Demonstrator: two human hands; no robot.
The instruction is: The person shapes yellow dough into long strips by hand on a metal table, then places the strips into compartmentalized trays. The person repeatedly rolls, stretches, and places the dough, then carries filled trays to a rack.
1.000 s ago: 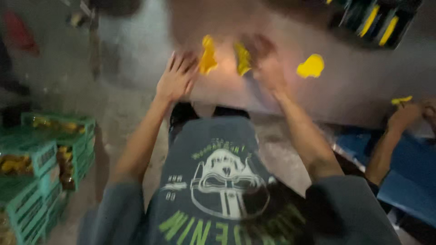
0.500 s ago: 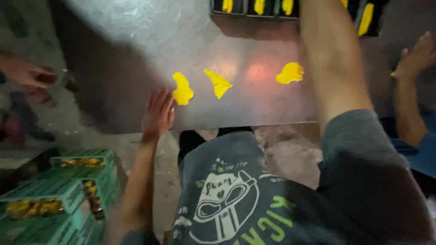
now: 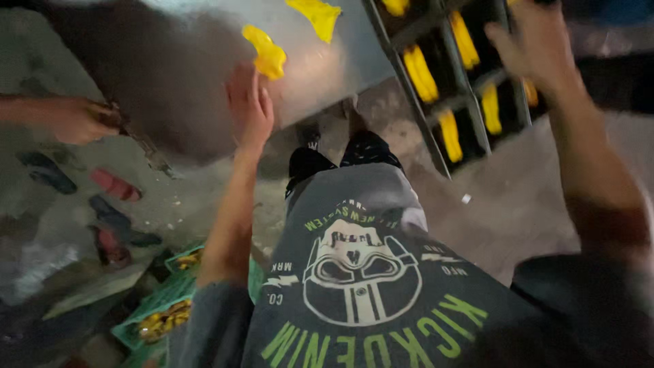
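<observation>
My left hand [image 3: 248, 109] rests flat, fingers apart, on the edge of a shiny metal table [image 3: 204, 61]. A yellow piece [image 3: 267, 53] lies just beyond its fingertips, and a second yellow piece [image 3: 315, 13] sits farther up the table. My right hand [image 3: 538, 41] is raised with spread fingers over a dark rack [image 3: 446, 82] that holds several yellow pieces. It holds nothing. The picture is blurred by motion.
Another person's hand [image 3: 75, 119] reaches onto the table's left edge. Sandals [image 3: 112, 184] lie on the concrete floor at left. Green crates [image 3: 163, 313] with yellow contents stand low at left beside my grey printed shirt.
The view has swung and tilted. My right arm moved from over the table to the rack at right. My left hand stays at the table edge near the yellow piece.
</observation>
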